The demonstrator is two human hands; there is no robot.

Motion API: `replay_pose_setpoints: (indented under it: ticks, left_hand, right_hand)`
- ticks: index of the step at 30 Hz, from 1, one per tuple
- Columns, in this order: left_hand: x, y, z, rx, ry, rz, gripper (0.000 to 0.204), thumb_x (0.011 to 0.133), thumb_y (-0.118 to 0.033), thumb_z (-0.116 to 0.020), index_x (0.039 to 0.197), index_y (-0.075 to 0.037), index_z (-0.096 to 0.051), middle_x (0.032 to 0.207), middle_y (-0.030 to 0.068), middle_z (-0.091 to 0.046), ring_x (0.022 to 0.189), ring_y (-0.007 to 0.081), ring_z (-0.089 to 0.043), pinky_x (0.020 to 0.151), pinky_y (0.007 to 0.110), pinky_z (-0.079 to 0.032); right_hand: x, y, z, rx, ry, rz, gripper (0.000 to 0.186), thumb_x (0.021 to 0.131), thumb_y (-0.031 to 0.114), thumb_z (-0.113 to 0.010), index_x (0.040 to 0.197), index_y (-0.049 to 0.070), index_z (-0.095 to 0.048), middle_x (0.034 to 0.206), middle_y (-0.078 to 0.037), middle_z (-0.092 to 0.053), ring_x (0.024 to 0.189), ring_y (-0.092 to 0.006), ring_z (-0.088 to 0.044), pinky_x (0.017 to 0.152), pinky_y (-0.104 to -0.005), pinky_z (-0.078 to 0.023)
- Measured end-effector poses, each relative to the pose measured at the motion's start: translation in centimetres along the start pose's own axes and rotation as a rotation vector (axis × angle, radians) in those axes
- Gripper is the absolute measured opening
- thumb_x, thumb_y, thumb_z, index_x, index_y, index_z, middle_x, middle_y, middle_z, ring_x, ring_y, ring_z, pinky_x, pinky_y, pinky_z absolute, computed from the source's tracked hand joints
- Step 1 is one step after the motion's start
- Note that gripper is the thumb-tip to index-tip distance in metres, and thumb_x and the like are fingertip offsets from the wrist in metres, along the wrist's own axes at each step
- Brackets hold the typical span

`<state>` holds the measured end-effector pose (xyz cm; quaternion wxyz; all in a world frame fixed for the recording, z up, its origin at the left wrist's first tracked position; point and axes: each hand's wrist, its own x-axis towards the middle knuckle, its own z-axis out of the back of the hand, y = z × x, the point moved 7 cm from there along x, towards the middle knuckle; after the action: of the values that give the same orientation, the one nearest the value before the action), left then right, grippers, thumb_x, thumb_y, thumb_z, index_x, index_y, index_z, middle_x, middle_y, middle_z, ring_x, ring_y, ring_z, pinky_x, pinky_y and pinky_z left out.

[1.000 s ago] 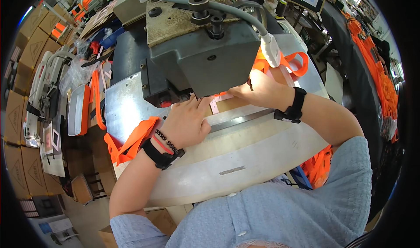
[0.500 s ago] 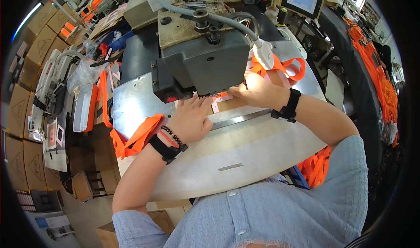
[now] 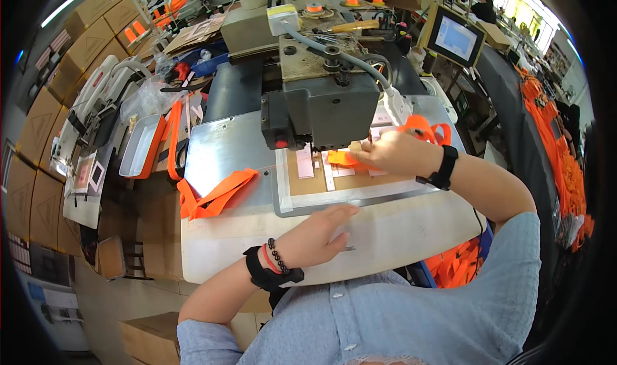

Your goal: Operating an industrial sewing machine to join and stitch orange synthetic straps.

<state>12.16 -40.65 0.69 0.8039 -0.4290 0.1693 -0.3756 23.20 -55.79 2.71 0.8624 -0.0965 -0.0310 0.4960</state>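
Note:
My right hand is closed on an orange webbing strap just below the grey sewing machine head. The strap lies over a flat frame with a brown cardboard sheet and pink and white strips. More of the orange strap curls up behind my right wrist. Nearer my body, my left hand hovers over or rests on the pale table, fingers stretched and thumb apart, holding nothing. The machine's needle area is hidden under the head.
A loose orange strap bundle lies on the table's left side. An orange-and-white tray stands farther left. Below the right table edge sits a blue bin with orange straps. A screen stands at the back right.
My left hand has drawn back from under the machine head toward my body. The frame has shifted nearer and its cardboard now shows. My right hand stays by the head with the strap.

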Motion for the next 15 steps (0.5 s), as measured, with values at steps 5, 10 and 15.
replay_pose_setpoints:
  ticks: [5, 10, 15]
  left_hand:
    - [1.3, 2.4, -2.5, -0.881, -0.08, 0.386, 0.052, 0.099, -0.018, -0.058, 0.147, -0.003, -0.042, 0.129, 0.0098, -0.059, 0.115, 0.0238, -0.062, 0.1, 0.035, -0.049]
    - [0.5, 0.7, 0.2, -1.347, -0.591, 0.522, 0.047, 0.099, -0.03, -0.063, 0.135, -0.003, -0.051, 0.12, 0.0049, -0.061, 0.105, 0.0193, -0.064, 0.094, 0.033, -0.052]
    - [-3.4, 5.8, 0.7, -1.401, -0.431, 0.601, 0.033, 0.097, -0.017, -0.057, 0.124, 0.002, -0.055, 0.108, 0.0091, -0.065, 0.098, 0.0192, -0.064, 0.086, 0.037, -0.055]
  right_hand:
    - [1.4, 2.7, 2.5, 0.728, 0.57, -0.186, 0.047, 0.089, 0.015, -0.055, 0.135, 0.006, -0.056, 0.098, -0.012, -0.067, 0.085, -0.0255, -0.068, 0.074, -0.038, -0.053]
    - [2.4, 6.4, 0.8, 2.238, 0.36, -0.534, 0.033, 0.098, 0.015, -0.047, 0.122, -0.006, -0.055, 0.124, -0.013, -0.059, 0.113, -0.0254, -0.061, 0.088, -0.0403, -0.054]
    - [-0.2, 8.8, 4.6, 1.883, 0.36, -0.472, 0.053, 0.101, 0.017, -0.053, 0.146, -0.007, -0.041, 0.139, -0.017, -0.055, 0.115, -0.0236, -0.063, 0.093, -0.0361, -0.055]
